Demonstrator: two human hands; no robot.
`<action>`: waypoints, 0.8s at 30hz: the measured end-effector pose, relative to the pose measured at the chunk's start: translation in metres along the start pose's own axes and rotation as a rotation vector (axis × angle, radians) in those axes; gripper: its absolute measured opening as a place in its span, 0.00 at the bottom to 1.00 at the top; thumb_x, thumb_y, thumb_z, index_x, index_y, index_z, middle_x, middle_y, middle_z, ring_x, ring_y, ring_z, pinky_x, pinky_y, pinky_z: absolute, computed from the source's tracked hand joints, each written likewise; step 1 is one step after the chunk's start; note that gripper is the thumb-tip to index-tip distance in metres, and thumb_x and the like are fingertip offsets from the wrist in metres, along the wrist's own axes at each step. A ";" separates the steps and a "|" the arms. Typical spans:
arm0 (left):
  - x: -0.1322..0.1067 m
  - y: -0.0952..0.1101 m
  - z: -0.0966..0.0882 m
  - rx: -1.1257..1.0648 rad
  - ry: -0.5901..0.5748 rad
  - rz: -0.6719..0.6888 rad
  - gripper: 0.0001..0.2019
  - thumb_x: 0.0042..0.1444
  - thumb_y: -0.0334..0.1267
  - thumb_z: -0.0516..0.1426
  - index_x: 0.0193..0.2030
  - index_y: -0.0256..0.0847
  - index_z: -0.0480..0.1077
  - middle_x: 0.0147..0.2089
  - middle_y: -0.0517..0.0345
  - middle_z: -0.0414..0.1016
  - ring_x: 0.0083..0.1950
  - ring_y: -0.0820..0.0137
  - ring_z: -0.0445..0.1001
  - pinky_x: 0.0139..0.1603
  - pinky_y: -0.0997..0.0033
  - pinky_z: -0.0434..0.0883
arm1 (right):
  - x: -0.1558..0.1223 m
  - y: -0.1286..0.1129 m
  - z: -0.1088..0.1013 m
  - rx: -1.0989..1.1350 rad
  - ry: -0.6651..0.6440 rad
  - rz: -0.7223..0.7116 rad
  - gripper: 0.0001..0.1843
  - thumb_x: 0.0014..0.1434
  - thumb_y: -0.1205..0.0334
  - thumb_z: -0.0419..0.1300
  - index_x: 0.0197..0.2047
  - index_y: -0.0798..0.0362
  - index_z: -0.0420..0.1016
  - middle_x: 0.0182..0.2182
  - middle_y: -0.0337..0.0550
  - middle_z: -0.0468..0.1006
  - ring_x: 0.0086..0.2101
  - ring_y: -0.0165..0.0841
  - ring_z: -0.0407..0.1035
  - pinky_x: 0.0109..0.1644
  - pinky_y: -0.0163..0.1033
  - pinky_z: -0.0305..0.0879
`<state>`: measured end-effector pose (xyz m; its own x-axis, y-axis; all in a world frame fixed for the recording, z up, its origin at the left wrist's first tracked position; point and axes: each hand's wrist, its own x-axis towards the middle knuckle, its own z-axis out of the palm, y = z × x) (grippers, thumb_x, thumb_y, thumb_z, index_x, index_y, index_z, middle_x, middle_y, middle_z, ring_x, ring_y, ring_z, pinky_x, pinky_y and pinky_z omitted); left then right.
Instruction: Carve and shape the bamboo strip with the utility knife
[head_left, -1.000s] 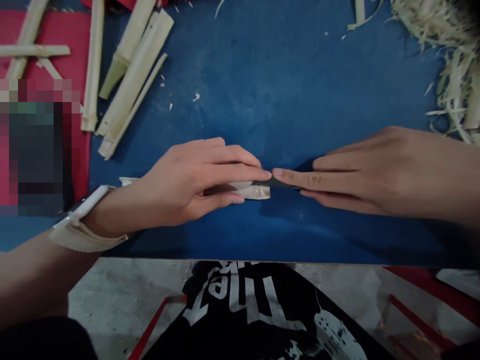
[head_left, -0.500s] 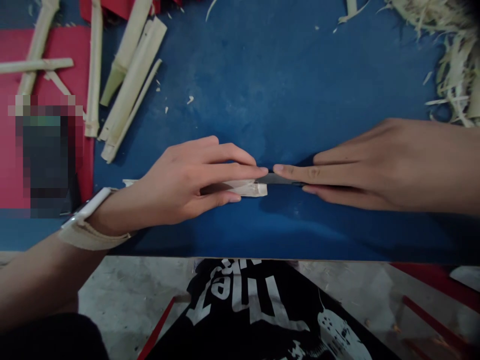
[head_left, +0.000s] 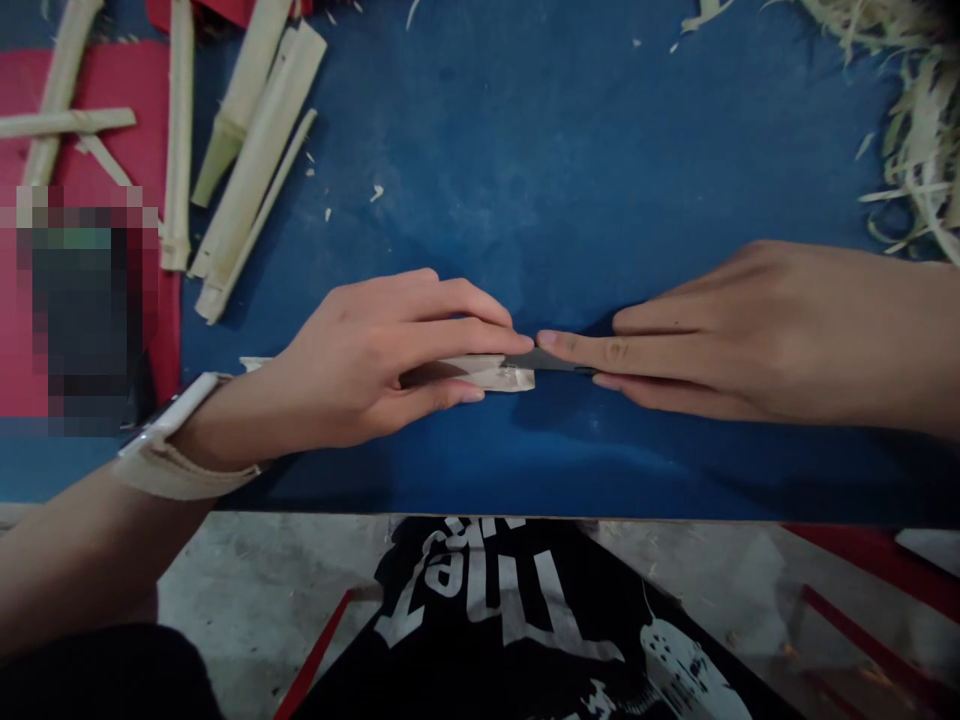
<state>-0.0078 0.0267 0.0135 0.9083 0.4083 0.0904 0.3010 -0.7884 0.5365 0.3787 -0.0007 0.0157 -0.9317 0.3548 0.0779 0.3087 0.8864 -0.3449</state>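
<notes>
My left hand [head_left: 382, 355] lies over a pale bamboo piece [head_left: 495, 373] on the blue table [head_left: 540, 180], fingers closed along it and pinning it down. A white watch with a beige strap is on that wrist. My right hand [head_left: 735, 335] comes in from the right, fingers pressed together over a thin dark blade [head_left: 551, 362]. The blade's tip meets the bamboo's right end. The fingertips of both hands almost touch above that spot. The blade's handle is hidden under my right hand.
Several split bamboo sticks [head_left: 240, 150] lie at the upper left, partly on a red mat [head_left: 112, 160]. A heap of bamboo shavings [head_left: 915, 130] fills the upper right corner. The table's near edge [head_left: 525, 512] runs above a concrete floor and my black printed shirt.
Both hands have stayed almost still; my right hand and the blade crept slightly left toward the bamboo's end. The view shifted a little.
</notes>
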 end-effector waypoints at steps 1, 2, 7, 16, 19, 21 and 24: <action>0.000 0.000 0.000 -0.005 0.003 -0.003 0.17 0.94 0.52 0.59 0.80 0.61 0.80 0.75 0.53 0.93 0.60 0.56 0.93 0.58 0.52 0.86 | 0.001 0.000 0.000 0.003 0.009 -0.010 0.36 0.97 0.60 0.52 1.00 0.45 0.56 0.37 0.32 0.82 0.30 0.34 0.70 0.34 0.46 0.59; 0.000 0.000 0.000 -0.005 0.004 -0.005 0.16 0.95 0.52 0.59 0.80 0.61 0.79 0.75 0.53 0.93 0.60 0.56 0.93 0.58 0.52 0.86 | 0.001 -0.001 0.001 0.003 0.027 -0.015 0.36 0.97 0.61 0.52 1.00 0.45 0.55 0.37 0.31 0.82 0.29 0.34 0.69 0.34 0.47 0.58; -0.003 -0.001 -0.002 0.019 -0.020 -0.019 0.18 0.95 0.53 0.57 0.82 0.64 0.78 0.73 0.52 0.94 0.57 0.57 0.92 0.57 0.52 0.87 | -0.004 0.004 0.000 0.056 0.015 0.026 0.36 0.98 0.56 0.52 1.01 0.38 0.57 0.40 0.33 0.86 0.31 0.35 0.71 0.35 0.48 0.59; -0.004 0.000 -0.001 0.009 -0.001 -0.016 0.19 0.95 0.54 0.60 0.82 0.58 0.80 0.73 0.51 0.94 0.60 0.57 0.93 0.58 0.57 0.85 | -0.012 0.014 -0.006 0.112 0.029 0.024 0.31 1.00 0.53 0.49 0.98 0.38 0.63 0.37 0.29 0.83 0.27 0.29 0.63 0.33 0.45 0.59; -0.003 0.003 0.000 -0.003 -0.011 -0.060 0.19 0.95 0.54 0.59 0.82 0.59 0.81 0.71 0.52 0.94 0.61 0.57 0.93 0.61 0.58 0.86 | -0.012 0.011 -0.003 0.060 0.023 0.012 0.35 1.00 0.55 0.48 1.02 0.40 0.53 0.37 0.30 0.82 0.29 0.31 0.67 0.33 0.46 0.57; -0.002 0.003 0.000 -0.005 -0.022 -0.064 0.19 0.95 0.54 0.59 0.81 0.59 0.81 0.70 0.52 0.95 0.60 0.57 0.93 0.60 0.58 0.86 | -0.015 0.008 -0.001 0.012 0.020 0.009 0.36 1.00 0.54 0.46 1.03 0.41 0.48 0.36 0.31 0.82 0.29 0.33 0.67 0.33 0.48 0.58; -0.002 0.003 0.000 0.003 -0.021 -0.059 0.20 0.95 0.55 0.58 0.83 0.60 0.80 0.71 0.52 0.94 0.59 0.57 0.92 0.58 0.57 0.85 | -0.020 0.006 0.000 -0.049 0.006 0.021 0.38 0.99 0.55 0.46 1.03 0.39 0.46 0.33 0.30 0.78 0.27 0.34 0.63 0.34 0.50 0.58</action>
<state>-0.0089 0.0230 0.0146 0.8947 0.4447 0.0411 0.3552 -0.7645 0.5379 0.3996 -0.0027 0.0125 -0.9240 0.3748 0.0765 0.3370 0.8922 -0.3006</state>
